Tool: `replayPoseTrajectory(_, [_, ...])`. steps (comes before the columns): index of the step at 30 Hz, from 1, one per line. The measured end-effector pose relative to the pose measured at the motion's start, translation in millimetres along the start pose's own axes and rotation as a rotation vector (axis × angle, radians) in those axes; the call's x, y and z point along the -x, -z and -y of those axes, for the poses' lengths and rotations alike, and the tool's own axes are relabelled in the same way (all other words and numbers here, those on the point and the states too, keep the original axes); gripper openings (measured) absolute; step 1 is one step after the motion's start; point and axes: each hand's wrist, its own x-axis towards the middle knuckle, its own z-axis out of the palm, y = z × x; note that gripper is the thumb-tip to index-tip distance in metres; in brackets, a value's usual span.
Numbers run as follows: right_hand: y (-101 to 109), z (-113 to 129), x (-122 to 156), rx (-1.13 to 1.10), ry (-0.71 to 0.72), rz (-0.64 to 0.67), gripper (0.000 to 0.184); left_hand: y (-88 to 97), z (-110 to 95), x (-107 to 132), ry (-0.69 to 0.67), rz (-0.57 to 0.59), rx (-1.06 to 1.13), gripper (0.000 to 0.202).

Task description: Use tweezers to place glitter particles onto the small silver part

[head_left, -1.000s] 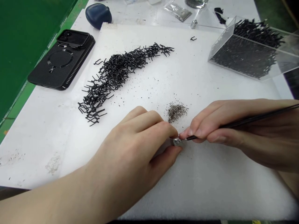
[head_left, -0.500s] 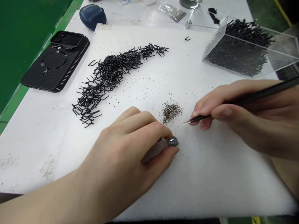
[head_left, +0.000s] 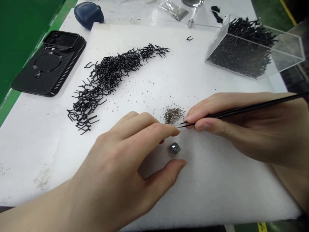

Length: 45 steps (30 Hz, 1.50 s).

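Thumb and index finger of the left hand [head_left: 118, 158] stand wide apart, a small metal block [head_left: 175, 148] sitting untouched between them on the white surface [head_left: 217, 190]; closing both evenly on its sides would steady it without tipping. Just beyond, the right hand [head_left: 256, 135] holds dark tweezers [head_left: 241, 111] low and pen-like, tips beside the left index fingertip and the near edge of a pile of tiny grains [head_left: 173, 115]. Whether they grip anything is too small to tell. A light squeeze should suit such grains; a hard pinch could flick them away. Farther off, black forked pieces [head_left: 113, 72] and a clear box [head_left: 291, 59] lie well apart from the tips.
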Motion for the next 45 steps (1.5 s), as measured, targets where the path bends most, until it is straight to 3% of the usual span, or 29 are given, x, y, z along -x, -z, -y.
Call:
replayPoseTrajectory(5, [-0.9,-1.9,-0.1,-0.003,-0.020,-0.004,0.007,1.1,1.4,-2.1,-0.052,0.037,0.052,0.020])
replayPoseTrajectory(11, [3.3,2.4,1.3,0.041,-0.066,-0.046,0.007,-0.2,2.2,-1.9,0.038,-0.009,-0.017,0.009])
replayPoseTrajectory(18, [3.7,6.6,7.1,-0.177,-0.064,0.139,0.021,1.1,1.5,0.1,0.032,-0.041,-0.038,0.004])
replayPoseTrajectory(26, [-2.7,0.9,7.7,-0.211,-0.054,0.146,0.024,1.4,-1.3,-1.2,0.021,-0.018,-0.048,0.004])
replayPoseTrajectory(31, [-2.0,0.2,10.1,-0.196,-0.122,0.135,0.015,-1.1,-0.7,-1.4,0.000,-0.033,-0.028,0.004])
replayPoseTrajectory(40, [-1.2,1.0,11.1,-0.183,-0.096,0.121,0.016,-2.6,4.8,-2.7,-0.012,-0.034,-0.018,0.003])
replayPoseTrajectory(45, [-2.6,0.3,11.0,-0.128,-0.122,0.116,0.004,-1.7,2.3,-1.0,0.002,-0.005,-0.027,0.003])
